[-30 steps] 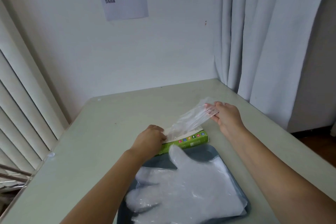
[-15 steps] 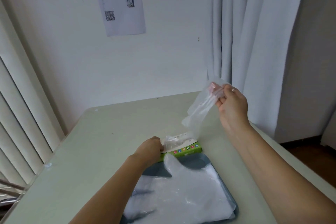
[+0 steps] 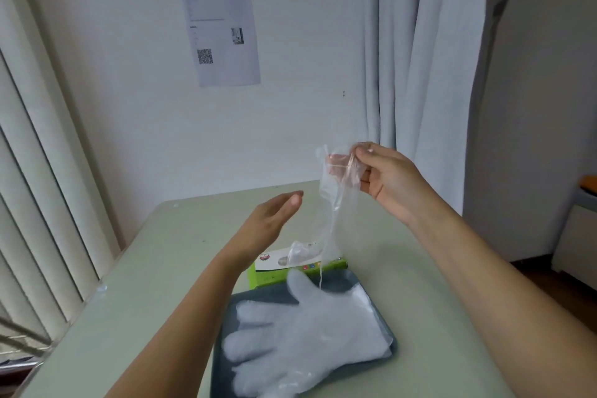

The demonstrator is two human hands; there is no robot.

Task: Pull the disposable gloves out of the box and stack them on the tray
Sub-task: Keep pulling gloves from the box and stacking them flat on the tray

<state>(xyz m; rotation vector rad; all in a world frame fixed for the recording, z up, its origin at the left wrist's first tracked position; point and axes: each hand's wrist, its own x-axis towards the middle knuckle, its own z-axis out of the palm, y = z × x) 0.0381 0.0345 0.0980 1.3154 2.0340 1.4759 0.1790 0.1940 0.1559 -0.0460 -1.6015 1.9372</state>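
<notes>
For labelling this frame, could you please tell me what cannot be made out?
Head view:
- Glove count in the stack: translucent layers overlap.
- Near end of the tray: cut off by bottom edge.
- Text on the wall sheet: too small.
- Contents of the box: hidden by its walls.

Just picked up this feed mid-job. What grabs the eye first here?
The right hand, raised above the table, pinches a clear glove that dangles down toward the green box. The left hand hovers open beside it, holding nothing. Below, a pile of gloves lies spread on the dark tray, in front of the box.
</notes>
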